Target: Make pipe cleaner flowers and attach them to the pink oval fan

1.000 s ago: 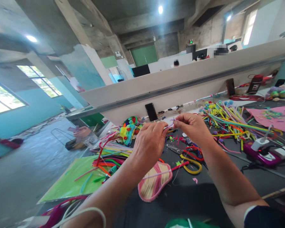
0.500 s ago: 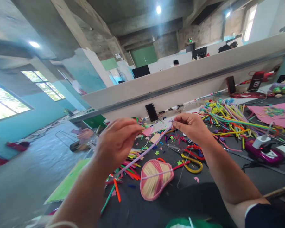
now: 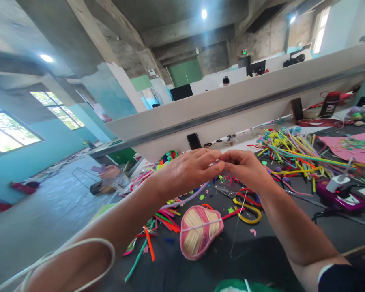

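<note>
Apparently pinching the lilac pipe cleaner (image 3: 197, 194) at one end with left hand (image 3: 192, 165) and right hand (image 3: 245, 165), likely handling something light, soft and bendy, best held there.

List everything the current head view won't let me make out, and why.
In the head view:
Lilac strip, upper end: hidden behind the left hand.
Whatever is between left hand and right hand: mostly covered by both.
Green object: cut off by the bottom edge.
Red-topped bottle, print: too small.
</note>
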`<state>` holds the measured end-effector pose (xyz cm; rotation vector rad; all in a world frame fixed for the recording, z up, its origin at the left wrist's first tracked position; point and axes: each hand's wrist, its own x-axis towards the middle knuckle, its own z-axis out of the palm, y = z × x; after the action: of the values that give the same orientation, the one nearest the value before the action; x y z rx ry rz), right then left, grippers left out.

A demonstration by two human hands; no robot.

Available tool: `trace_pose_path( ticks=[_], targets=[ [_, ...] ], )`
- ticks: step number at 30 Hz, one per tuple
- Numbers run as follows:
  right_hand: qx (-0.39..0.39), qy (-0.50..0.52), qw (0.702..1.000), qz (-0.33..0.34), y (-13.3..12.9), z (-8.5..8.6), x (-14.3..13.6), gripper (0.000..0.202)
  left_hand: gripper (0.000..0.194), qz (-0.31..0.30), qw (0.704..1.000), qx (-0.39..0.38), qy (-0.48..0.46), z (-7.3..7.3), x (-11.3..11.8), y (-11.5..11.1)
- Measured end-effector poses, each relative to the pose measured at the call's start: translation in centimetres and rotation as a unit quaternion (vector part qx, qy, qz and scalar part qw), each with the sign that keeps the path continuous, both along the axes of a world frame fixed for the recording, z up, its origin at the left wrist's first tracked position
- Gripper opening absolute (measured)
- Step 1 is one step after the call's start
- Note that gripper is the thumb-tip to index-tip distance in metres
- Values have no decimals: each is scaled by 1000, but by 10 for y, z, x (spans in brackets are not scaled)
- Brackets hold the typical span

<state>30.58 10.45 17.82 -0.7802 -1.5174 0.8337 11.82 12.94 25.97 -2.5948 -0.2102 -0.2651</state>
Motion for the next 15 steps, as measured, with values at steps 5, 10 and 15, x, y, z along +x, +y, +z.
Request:
trace_pose_path(
  ticks=[5, 10, 15],
  targets=[
    [-8, 23, 999, 29, 2, 0, -3, 13, 26, 37, 992, -120, -1, 4, 8, 4],
    [-21, 49, 998, 26, 6, -2, -6, 16, 21, -7, 987, -159, -14, 3, 6, 14],
    [-13, 66, 997, 33, 8, -6, -8, 12, 22, -36, 992, -117, 9, -1, 0, 23]
  ],
)
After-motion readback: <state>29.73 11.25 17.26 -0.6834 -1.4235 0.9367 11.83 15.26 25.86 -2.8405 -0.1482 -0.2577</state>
